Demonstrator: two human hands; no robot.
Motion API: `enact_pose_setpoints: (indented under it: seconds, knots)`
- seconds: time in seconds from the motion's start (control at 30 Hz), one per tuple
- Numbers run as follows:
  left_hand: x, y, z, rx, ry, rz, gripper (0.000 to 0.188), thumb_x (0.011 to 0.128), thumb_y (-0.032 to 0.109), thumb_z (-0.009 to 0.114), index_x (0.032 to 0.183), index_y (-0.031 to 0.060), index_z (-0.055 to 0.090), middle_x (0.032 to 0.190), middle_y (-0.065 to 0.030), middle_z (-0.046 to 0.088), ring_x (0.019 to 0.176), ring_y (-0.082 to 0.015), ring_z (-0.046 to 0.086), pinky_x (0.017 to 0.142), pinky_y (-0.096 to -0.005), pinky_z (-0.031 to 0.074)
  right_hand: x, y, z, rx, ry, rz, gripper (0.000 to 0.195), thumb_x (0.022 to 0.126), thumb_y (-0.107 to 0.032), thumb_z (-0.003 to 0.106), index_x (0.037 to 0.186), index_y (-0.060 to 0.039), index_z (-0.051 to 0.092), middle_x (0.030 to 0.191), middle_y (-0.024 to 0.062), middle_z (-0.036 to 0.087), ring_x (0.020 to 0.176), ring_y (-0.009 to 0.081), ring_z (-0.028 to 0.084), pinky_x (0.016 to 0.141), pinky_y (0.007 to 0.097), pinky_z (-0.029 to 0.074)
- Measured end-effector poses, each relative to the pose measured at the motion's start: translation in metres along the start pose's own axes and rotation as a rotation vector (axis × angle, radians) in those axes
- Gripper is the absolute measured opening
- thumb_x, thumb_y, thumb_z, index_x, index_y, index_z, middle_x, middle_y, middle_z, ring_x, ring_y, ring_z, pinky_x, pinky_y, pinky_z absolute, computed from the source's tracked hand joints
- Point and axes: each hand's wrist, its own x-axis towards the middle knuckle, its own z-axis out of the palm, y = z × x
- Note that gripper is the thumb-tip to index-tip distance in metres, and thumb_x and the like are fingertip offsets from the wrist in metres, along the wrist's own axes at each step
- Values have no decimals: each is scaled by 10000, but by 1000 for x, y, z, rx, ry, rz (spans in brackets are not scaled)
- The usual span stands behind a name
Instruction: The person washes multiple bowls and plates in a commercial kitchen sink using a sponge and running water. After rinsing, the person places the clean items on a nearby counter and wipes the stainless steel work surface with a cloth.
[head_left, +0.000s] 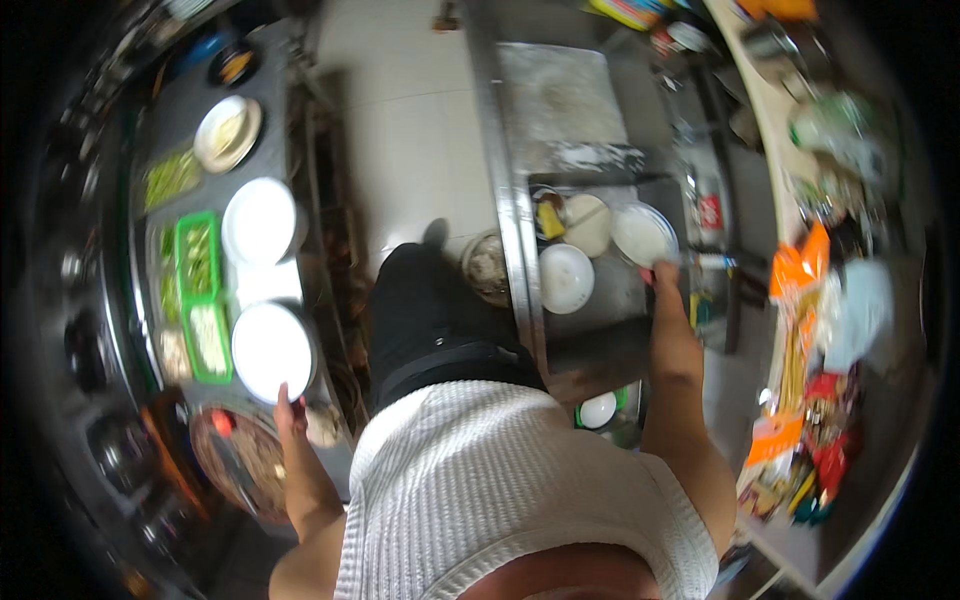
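On the left, my left hand (290, 412) grips the near rim of a bright white bowl or plate (271, 351) over the counter. A second white dish (259, 221) sits farther along that counter. To the right, my right hand (661, 271) holds a white bowl with a blue-lined rim (643, 234) by its near edge, at the sink. In the sink basin (600, 307) lie another white bowl (566, 279), a round pale lid or board (587, 225) and something yellow (550, 219), perhaps a sponge. Blur hides the fingers' exact hold.
Green-rimmed containers (198, 255) of cut vegetables line the left counter. A round wooden chopping board (240, 461) bears a dark knife or cleaver (236, 469). Stacked dishes (229, 133) stand farther off. A pot or basket (486, 262) is on the floor by the sink. Packaged goods (799, 262) fill the right shelf.
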Motion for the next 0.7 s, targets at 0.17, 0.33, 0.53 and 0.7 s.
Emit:
enact_pose_setpoints:
  seconds: [0.17, 0.33, 0.53, 0.7]
  knots:
    - [-6, 20, 8, 40, 138, -37, 325, 935, 336, 788, 1141, 107, 684, 914, -24, 729, 653, -142, 673, 483, -228, 563, -110, -185, 30, -286, -206, 36, 256, 851, -88, 523, 829, 55, 734, 716, 196, 719, 504, 250, 698, 431, 378, 541]
    - [59, 25, -22, 258, 50, -218, 395, 982, 489, 673, 1100, 112, 660, 854, -38, 702, 651, -192, 660, 460, -280, 542, -129, -267, 6, -523, -185, -50, 288, 845, -155, 520, 804, 22, 744, 630, 131, 698, 539, 254, 694, 569, 395, 549]
    - [51, 70, -19, 920, 531, 163, 575, 957, 579, 596, 1148, 40, 652, 876, -165, 719, 801, -372, 700, 680, -484, 563, -115, -189, -17, -266, -270, 37, 260, 893, -123, 512, 779, 51, 667, 627, 159, 661, 444, 249, 619, 386, 381, 474]
    - [23, 103, 77, 1236, 631, 807, 450, 975, 331, 637, 1213, -51, 613, 1123, -279, 683, 1025, -442, 670, 925, -514, 516, -112, -42, -21, 261, -293, 319, 183, 928, -111, 540, 966, 22, 659, 803, 167, 705, 627, 261, 703, 522, 395, 588]
